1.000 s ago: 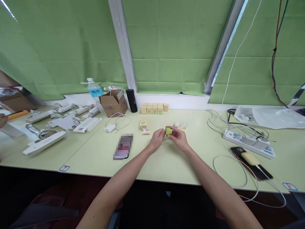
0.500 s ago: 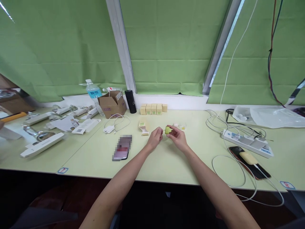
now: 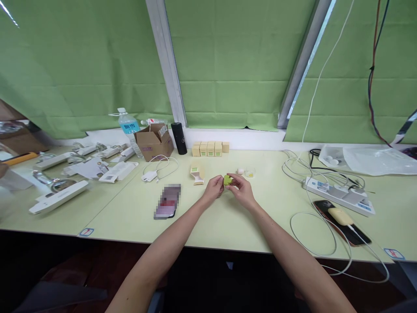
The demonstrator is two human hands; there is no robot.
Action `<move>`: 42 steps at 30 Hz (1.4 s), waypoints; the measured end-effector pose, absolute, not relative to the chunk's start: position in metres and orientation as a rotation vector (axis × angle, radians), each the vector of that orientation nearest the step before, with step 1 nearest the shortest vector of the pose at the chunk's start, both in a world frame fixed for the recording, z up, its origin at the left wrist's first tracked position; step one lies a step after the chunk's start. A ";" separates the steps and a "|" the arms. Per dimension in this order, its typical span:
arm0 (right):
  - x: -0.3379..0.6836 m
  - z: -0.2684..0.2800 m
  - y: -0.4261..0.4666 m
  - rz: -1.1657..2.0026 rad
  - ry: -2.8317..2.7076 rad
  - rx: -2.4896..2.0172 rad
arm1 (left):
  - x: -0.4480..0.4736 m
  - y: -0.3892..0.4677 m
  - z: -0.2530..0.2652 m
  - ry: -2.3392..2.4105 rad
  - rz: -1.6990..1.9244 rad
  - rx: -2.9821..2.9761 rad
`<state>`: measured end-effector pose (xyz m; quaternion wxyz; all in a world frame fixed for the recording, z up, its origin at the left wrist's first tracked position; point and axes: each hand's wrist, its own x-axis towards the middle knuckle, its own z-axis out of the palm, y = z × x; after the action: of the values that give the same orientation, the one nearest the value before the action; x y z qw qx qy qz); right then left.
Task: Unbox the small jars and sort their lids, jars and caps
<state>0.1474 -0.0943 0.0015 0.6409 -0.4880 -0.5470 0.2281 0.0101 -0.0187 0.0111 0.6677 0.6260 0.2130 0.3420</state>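
A small lime-green block-like piece (image 3: 227,180) is held above the table between my two hands. My right hand (image 3: 241,190) grips it from the right between thumb and fingers. Closed at its left side is my left hand (image 3: 213,190), its fingertips against or very near the piece; what they pinch is hidden. Just behind the right hand stand a small white cap-like item (image 3: 240,171) and a small clear container (image 3: 250,173) with something yellow in it. An opened cream carton (image 3: 197,174) with a green label lies beyond my left hand.
A row of small cream boxes (image 3: 211,149) stands at the back beside a black flask (image 3: 179,138) and a brown cardboard box (image 3: 154,145). A phone (image 3: 167,202) lies left of my hands. Rightward are a power strip (image 3: 339,196), loose cables and another phone (image 3: 358,237).
My hands have come closer together, and the green piece has shifted slightly left and down against my left fingers. The white item and clear container behind are now less covered.
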 end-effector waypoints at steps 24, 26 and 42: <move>0.138 0.020 -0.103 0.120 -1.377 -1.304 | 0.004 -0.011 0.012 0.271 0.714 1.036; 0.137 0.021 -0.101 0.121 -1.361 -1.300 | 0.004 -0.011 0.011 0.258 0.672 0.984; 0.179 0.041 -0.078 0.028 -1.158 -1.424 | -0.004 0.007 0.014 0.408 0.797 0.779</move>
<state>0.1792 -0.0781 0.0412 0.6075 -0.6163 -0.5010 0.0122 -0.0045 0.0067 0.0140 0.8290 0.3670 0.1921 0.3756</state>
